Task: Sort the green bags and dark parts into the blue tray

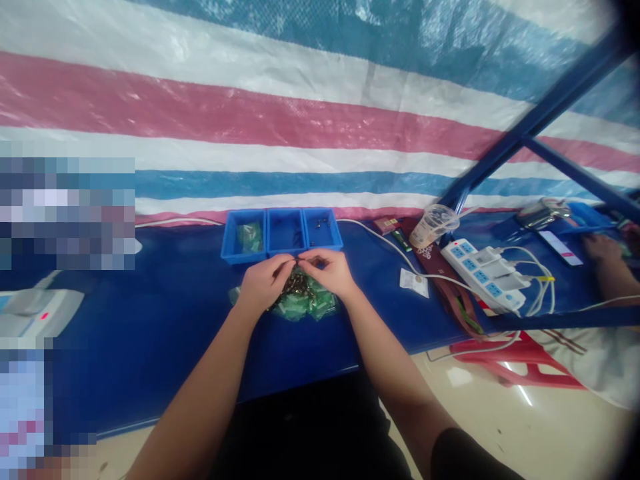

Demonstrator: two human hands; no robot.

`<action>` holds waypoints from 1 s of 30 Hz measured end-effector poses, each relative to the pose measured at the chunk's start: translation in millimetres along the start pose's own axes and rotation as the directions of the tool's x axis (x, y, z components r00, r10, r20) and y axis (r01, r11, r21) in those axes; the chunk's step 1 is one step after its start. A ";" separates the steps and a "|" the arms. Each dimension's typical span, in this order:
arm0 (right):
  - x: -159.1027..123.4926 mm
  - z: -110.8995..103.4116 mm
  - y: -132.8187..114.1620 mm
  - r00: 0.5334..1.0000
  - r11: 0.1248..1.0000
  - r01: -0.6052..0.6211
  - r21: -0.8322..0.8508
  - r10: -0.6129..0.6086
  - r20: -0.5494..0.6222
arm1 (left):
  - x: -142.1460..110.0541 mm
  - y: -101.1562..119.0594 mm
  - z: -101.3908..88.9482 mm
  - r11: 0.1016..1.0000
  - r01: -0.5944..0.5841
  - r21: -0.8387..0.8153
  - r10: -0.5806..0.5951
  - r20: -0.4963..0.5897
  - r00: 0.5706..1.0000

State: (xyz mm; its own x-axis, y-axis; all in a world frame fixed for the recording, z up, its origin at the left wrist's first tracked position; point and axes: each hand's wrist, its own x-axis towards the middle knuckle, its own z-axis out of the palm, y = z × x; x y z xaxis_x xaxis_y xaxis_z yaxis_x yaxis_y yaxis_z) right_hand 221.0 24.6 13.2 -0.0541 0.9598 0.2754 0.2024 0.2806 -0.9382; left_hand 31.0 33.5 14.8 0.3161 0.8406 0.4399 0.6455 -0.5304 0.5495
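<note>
My left hand (265, 281) and my right hand (330, 268) meet at their fingertips, both closed in a pinch. Whatever lies between the fingers is too small to make out. Right below them a heap of small dark metal parts (299, 283) rests on a crumpled green plastic bag (305, 305). Just behind the hands stand three joined blue bins. A green packet lies in the left bin (244, 252). The middle bin (285, 233) is partly hidden by my fingers, and a few small dark parts lie in the right bin (323, 233).
To the right lie a power strip (483, 277) with plugged cables, a tilted plastic cup (434, 225), a brown strap bag and a small white packet (414, 283). Another person's hand (604, 248) is at the far right. Another power strip (40, 313) sits left. A red stool (520, 360) stands below.
</note>
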 end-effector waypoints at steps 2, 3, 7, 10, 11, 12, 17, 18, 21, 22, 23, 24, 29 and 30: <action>-0.1 0.5 -0.2 1.000 1.000 -0.007 0.002 0.007 -0.002 | 0.1 0.3 -0.4 1.000 0.002 -0.003 -0.002 0.010 1.000; -0.1 0.6 -0.6 1.000 1.000 -0.011 0.002 0.011 -0.007 | 0.1 0.4 -0.3 1.000 0.003 -0.004 -0.003 0.012 1.000; 0.2 1.3 -1.4 1.000 1.000 -0.012 0.019 0.012 -0.028 | -0.4 -0.2 3.0 0.999 0.029 -0.027 -0.029 -0.004 1.000; 0.2 1.6 -1.1 1.000 1.000 -0.012 0.027 0.013 -0.027 | -1.2 -0.7 6.7 0.997 0.046 -0.054 -0.048 -0.024 0.999; 0.2 1.7 -0.9 1.000 1.000 -0.013 0.024 0.013 -0.025 | -1.4 -0.7 7.6 0.997 0.042 -0.057 -0.044 -0.030 0.999; 0.1 1.8 -0.8 1.000 1.000 -0.012 0.020 0.012 -0.024 | -1.6 -0.6 8.2 0.998 0.034 -0.058 -0.036 -0.036 0.999; -0.3 2.3 1.3 0.999 0.999 0.019 0.049 -0.018 -0.038 | -1.5 1.1 6.7 0.999 -0.024 -0.046 0.024 -0.011 1.000; -0.3 2.4 2.0 0.999 0.998 0.025 0.054 -0.023 -0.039 | -1.3 1.2 6.2 0.999 -0.028 -0.040 0.028 -0.006 1.000; 0.3 3.2 3.9 0.999 0.998 0.029 0.053 -0.027 -0.043 | -0.7 0.6 6.2 0.999 -0.017 -0.029 0.016 -0.020 1.000; 0.6 3.6 4.3 0.998 0.998 0.030 0.057 -0.027 -0.053 | -0.5 0.0 6.8 0.999 -0.010 -0.030 0.009 -0.030 1.000; 0.9 4.0 4.4 0.997 0.997 0.032 0.064 -0.028 -0.066 | -0.3 -0.7 7.6 0.999 0.000 -0.034 -0.001 -0.042 0.999; 1.1 4.3 4.3 0.996 0.997 0.033 0.072 -0.027 -0.082 | -0.1 -1.4 8.6 0.999 0.013 -0.040 -0.016 -0.059 0.998; 2.1 4.3 0.9 0.995 0.998 0.013 0.062 -0.007 -0.095 | 1.2 -2.8 12.7 0.998 0.039 -0.052 -0.046 -0.131 0.990; 2.2 4.1 0.0 0.996 0.998 0.010 0.057 -0.005 -0.093 | 1.4 -2.4 12.7 0.998 0.036 -0.054 -0.043 -0.132 0.990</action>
State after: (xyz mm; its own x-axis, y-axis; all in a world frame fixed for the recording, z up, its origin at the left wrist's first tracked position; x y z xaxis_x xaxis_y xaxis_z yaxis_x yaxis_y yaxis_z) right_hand 216.9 26.7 13.0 0.0361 0.9538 0.2984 0.1456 0.2904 -0.9458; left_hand 38.8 37.3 5.1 0.1937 0.8404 0.5062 0.6183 -0.5052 0.6021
